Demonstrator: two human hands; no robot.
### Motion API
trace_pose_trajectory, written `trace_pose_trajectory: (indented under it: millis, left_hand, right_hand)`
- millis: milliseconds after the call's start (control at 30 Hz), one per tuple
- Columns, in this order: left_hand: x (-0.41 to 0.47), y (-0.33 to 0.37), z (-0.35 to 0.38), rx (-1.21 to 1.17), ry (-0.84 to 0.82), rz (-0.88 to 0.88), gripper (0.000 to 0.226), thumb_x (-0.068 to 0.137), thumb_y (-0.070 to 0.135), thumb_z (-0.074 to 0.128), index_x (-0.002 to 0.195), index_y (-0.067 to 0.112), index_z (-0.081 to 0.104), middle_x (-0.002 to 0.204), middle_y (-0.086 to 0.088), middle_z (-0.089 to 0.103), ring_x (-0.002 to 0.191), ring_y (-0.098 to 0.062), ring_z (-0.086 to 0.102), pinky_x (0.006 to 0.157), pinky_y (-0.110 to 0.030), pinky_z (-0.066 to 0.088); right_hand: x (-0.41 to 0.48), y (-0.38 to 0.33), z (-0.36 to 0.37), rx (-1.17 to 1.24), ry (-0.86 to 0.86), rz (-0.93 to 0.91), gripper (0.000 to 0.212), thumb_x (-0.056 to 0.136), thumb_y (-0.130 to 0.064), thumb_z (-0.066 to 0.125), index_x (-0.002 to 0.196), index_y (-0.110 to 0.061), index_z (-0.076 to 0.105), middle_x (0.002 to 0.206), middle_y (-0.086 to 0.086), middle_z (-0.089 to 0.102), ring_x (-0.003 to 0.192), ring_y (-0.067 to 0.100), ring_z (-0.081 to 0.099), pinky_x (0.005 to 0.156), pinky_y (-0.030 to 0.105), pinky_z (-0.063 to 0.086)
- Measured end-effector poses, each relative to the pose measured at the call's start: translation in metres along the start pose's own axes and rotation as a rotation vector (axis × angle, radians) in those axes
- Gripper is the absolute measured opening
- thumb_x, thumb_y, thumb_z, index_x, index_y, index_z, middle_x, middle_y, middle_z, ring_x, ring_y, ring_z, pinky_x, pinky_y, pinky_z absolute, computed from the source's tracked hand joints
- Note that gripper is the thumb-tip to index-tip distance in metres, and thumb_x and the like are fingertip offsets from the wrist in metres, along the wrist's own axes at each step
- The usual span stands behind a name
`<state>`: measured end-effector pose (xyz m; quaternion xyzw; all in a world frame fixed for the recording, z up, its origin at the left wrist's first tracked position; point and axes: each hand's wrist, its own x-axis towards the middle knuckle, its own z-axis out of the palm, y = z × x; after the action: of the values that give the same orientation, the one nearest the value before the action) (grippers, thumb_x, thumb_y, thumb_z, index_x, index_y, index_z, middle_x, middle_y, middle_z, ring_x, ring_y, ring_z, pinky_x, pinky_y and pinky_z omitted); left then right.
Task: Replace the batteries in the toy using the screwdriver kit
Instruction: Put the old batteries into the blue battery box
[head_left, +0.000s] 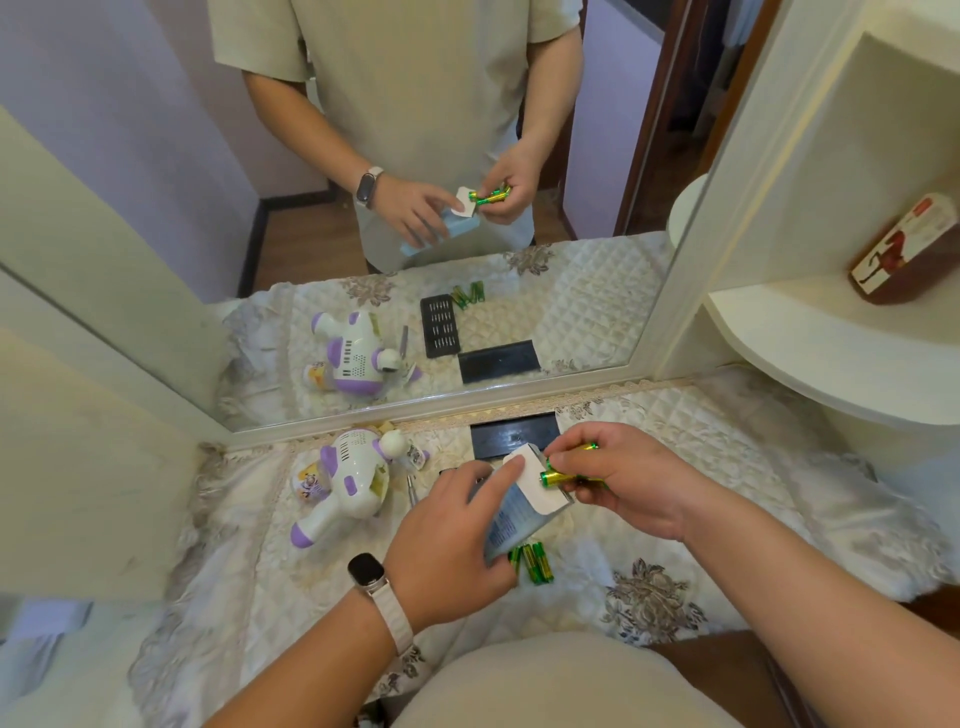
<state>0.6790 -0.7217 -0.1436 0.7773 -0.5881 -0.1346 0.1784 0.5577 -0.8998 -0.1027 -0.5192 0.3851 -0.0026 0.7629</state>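
The left hand (452, 525) grips a blue-and-white cardboard battery box (511, 514). The right hand (623, 478) pinches green-and-gold cylindrical batteries (558, 475) at its open flap. The white-and-purple plastic toy (345, 478) lies left on the quilted surface (727, 467). Best draw them straight out, apart from the loose green batteries (535, 561) below.

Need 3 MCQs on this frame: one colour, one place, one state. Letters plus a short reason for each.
1. Toy trim colour? A) red B) purple C) black
2. Where are the loose batteries? A) inside the toy B) on the floor C) on the cloth, beside the left hand
3. Right hand state? A) flat on the cloth B) hanging idle C) pinching green batteries at the battery box mouth

Key: 1 B, purple patches show on its white body; 2 C, they lie on the cloth next to the left hand; 3 C, its fingers curl round batteries at the open flap.
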Motion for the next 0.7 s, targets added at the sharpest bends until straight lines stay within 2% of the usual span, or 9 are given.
trace_pose_trajectory:
  millis: [233, 400, 533, 600, 700]
  left_hand:
    - [0.001, 0.000, -0.007, -0.011, 0.043, 0.002, 0.089, 0.067, 0.042, 0.058, 0.150, 0.028, 0.028, 0.125, 0.002, 0.050, 0.106, -0.017, 0.051, 0.071, -0.033, 0.055]
    - [0.007, 0.001, -0.006, 0.001, 0.043, 0.000, 0.091, 0.068, 0.041, 0.060, 0.150, 0.031, 0.021, 0.127, 0.000, 0.049, 0.109, -0.018, 0.051, 0.073, -0.034, 0.056]
    - [0.014, 0.003, -0.005, 0.003, 0.048, -0.004, 0.090, 0.067, 0.041, 0.059, 0.149, 0.029, 0.024, 0.126, -0.001, 0.049, 0.106, -0.019, 0.052, 0.072, -0.032, 0.055]
    - [0.016, 0.002, -0.006, -0.007, 0.049, 0.006, 0.090, 0.067, 0.040, 0.061, 0.149, 0.028, 0.026, 0.125, 0.000, 0.049, 0.105, -0.018, 0.052, 0.070, -0.031, 0.055]
    - [0.019, 0.002, -0.007, -0.018, 0.064, 0.016, 0.090, 0.067, 0.041, 0.062, 0.149, 0.028, 0.027, 0.125, 0.000, 0.049, 0.106, -0.017, 0.050, 0.069, -0.030, 0.055]
  right_hand:
    - [0.004, -0.009, -0.010, -0.037, 0.038, -0.061, 0.011, 0.086, 0.000, 0.069, 0.087, -0.009, 0.062, 0.075, 0.009, 0.062, 0.062, 0.015, 0.057, 0.052, 0.022, 0.047]
    - [0.005, -0.010, -0.008, -0.245, 0.098, -0.150, 0.020, 0.081, -0.003, 0.075, 0.091, -0.011, 0.060, 0.080, 0.010, 0.061, 0.065, 0.017, 0.057, 0.058, 0.028, 0.047]
    - [0.007, -0.015, -0.005, -0.410, 0.135, -0.224, 0.012, 0.078, -0.014, 0.079, 0.082, -0.015, 0.067, 0.075, 0.003, 0.065, 0.059, 0.014, 0.056, 0.061, 0.029, 0.049]
    - [0.007, -0.017, -0.004, -0.433, 0.125, -0.233, 0.003, 0.082, -0.021, 0.075, 0.080, -0.019, 0.073, 0.075, 0.000, 0.068, 0.061, 0.013, 0.057, 0.063, 0.028, 0.049]
    - [0.007, -0.018, -0.003, -0.440, 0.143, -0.220, 0.013, 0.090, -0.023, 0.065, 0.084, -0.021, 0.076, 0.072, -0.006, 0.069, 0.060, 0.008, 0.055, 0.060, 0.023, 0.047]
